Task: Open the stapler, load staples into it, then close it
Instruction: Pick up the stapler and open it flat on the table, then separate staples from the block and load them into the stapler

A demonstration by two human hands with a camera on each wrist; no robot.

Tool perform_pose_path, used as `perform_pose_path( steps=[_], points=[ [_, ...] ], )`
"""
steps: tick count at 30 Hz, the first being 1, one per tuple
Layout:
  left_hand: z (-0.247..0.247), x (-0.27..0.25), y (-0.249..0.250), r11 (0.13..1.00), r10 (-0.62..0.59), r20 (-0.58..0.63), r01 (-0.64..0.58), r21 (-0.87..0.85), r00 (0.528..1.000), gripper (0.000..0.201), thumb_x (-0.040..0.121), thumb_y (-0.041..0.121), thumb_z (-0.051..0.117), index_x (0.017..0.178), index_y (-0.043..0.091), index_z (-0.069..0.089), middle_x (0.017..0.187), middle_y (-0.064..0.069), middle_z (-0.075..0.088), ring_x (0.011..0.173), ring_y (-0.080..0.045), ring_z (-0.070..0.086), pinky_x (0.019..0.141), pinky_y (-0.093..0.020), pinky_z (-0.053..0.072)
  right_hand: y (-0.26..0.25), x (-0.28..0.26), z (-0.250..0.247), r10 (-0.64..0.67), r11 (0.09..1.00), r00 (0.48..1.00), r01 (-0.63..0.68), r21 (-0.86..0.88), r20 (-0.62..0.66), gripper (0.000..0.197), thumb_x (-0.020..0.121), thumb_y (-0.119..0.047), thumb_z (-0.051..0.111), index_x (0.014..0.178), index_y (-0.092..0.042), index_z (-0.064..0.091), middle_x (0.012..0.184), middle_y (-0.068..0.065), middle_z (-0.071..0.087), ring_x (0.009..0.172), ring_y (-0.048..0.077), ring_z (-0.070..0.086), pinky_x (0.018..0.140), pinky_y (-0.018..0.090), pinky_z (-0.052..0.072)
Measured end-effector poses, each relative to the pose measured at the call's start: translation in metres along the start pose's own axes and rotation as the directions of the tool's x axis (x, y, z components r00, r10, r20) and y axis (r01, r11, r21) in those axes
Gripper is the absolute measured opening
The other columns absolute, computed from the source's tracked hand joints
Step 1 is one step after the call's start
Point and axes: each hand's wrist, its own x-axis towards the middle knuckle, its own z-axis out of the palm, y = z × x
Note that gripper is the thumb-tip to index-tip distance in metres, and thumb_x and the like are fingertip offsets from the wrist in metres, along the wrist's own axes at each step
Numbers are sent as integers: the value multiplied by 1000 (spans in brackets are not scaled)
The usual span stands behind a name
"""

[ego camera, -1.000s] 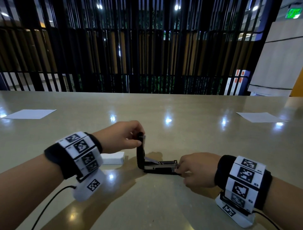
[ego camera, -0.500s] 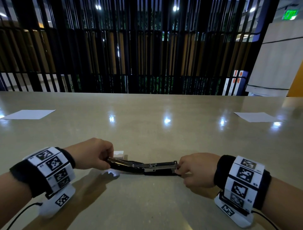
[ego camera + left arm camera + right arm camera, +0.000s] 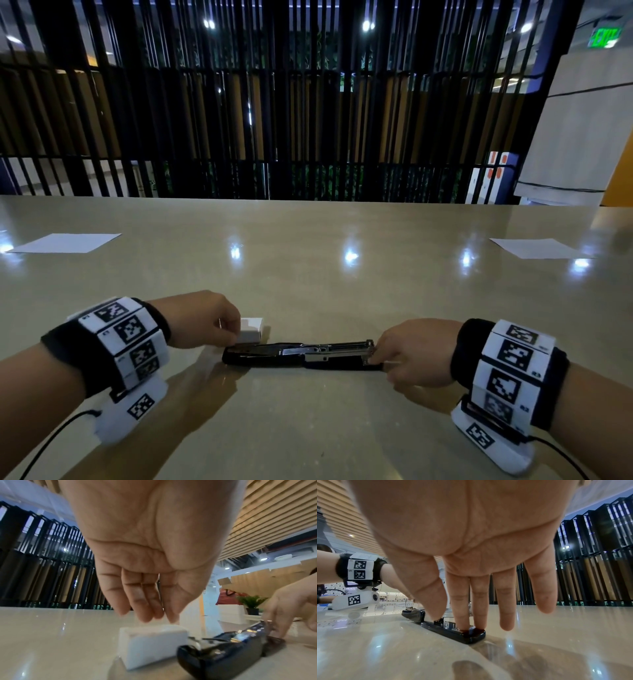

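Observation:
The black stapler (image 3: 301,354) lies opened out flat on the table, its top arm to the left and its metal staple channel facing up on the right. My right hand (image 3: 411,356) presses down on its right end. In the right wrist view, two straight fingertips (image 3: 465,626) rest on the base of the stapler (image 3: 450,631) and the thumb touches the channel. My left hand (image 3: 205,322) reaches to the small white staple box (image 3: 251,331) just behind the stapler's left end. Its straight fingertips (image 3: 150,616) meet the top of the box (image 3: 152,645), beside the stapler (image 3: 223,653).
A white paper sheet (image 3: 65,242) lies far left on the glossy beige table (image 3: 308,274), and another sheet (image 3: 534,247) lies far right. A black slatted railing (image 3: 274,120) stands past the far edge. Cables trail from both wrist cameras.
My left hand swung the stapler's top arm from upright down flat to the left, let it go and moved onto the white box. My right hand stayed on the stapler's right end.

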Motion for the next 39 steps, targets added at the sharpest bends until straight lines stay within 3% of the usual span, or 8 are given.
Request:
perform_pose_path(
  steps=[4, 9, 15, 21, 25, 29, 33, 39],
  points=[
    [-10, 5, -16, 997, -63, -86, 66, 36, 994, 26, 85, 25, 62, 110, 32, 56, 106, 11, 53, 91, -5, 56, 76, -15, 46, -1, 1, -5, -1, 999, 1000, 1, 32, -1, 43, 96, -32, 43, 138, -30, 51, 142, -7, 50, 127, 16, 48, 107, 30, 38],
    [-2, 14, -39, 987, -162, 97, 160, 23, 982, 63, 75, 40, 72, 130, 36, 43, 111, 14, 48, 93, -6, 54, 81, -19, 42, 0, 3, -9, 7, 997, 1000, -7, 83, 4, 38, 95, -32, 45, 130, -27, 60, 135, -7, 57, 121, 16, 53, 105, 31, 42],
    [7, 33, -32, 994, -106, 80, 107, -5, 991, 27, 79, 50, 66, 99, 36, 53, 100, 17, 55, 91, -6, 54, 70, -16, 38, 4, 4, -11, 1, 995, 1000, -2, 98, 7, 36, 94, -34, 46, 125, -28, 63, 130, -8, 61, 117, 15, 56, 101, 29, 43],
    [-12, 59, -3, 998, -61, 18, 61, -16, 998, 44, 81, 45, 67, 116, 20, 58, 112, 5, 59, 97, -13, 55, 79, -22, 43, 10, 6, -18, 16, 993, 1000, -15, 120, -2, 27, 91, -33, 51, 102, -19, 71, 105, -2, 69, 98, 18, 63, 89, 32, 51],
    [-31, 71, 26, 996, 22, -29, -24, -85, 999, 43, 81, 34, 70, 118, 17, 57, 105, 7, 58, 91, -13, 59, 78, -25, 52, 18, 14, -44, 35, 987, 986, -9, 160, -163, 22, 91, -29, 53, 70, -24, 54, 75, -7, 54, 73, 14, 50, 70, 26, 44],
    [-45, 77, 58, 983, 133, -67, -140, -121, 989, 44, 81, 29, 72, 120, 16, 57, 106, 5, 59, 94, -15, 60, 82, -29, 54, 10, 37, -62, 4, 980, 943, 64, 191, -334, 8, 93, -27, 53, 93, -22, 60, 92, -6, 61, 84, 14, 56, 77, 26, 48],
    [-46, 84, 85, 968, 222, -53, -226, -109, 974, 44, 80, 27, 72, 120, 17, 59, 119, 1, 64, 91, -13, 57, 79, -25, 44, -4, 53, -62, -55, 980, 934, 118, 159, -354, 30, 94, -26, 53, 124, -26, 56, 118, -4, 59, 101, 17, 58, 87, 30, 47],
    [-46, 85, 94, 948, 270, -50, -275, -162, 961, 47, 78, 21, 75, 121, 12, 59, 118, -3, 67, 106, -19, 63, 81, -23, 43, -8, 61, -60, -130, 979, 899, 183, 90, -418, 25, 92, -26, 59, 116, -21, 64, 109, 3, 59, 94, 20, 59, 82, 28, 47]
  ],
)
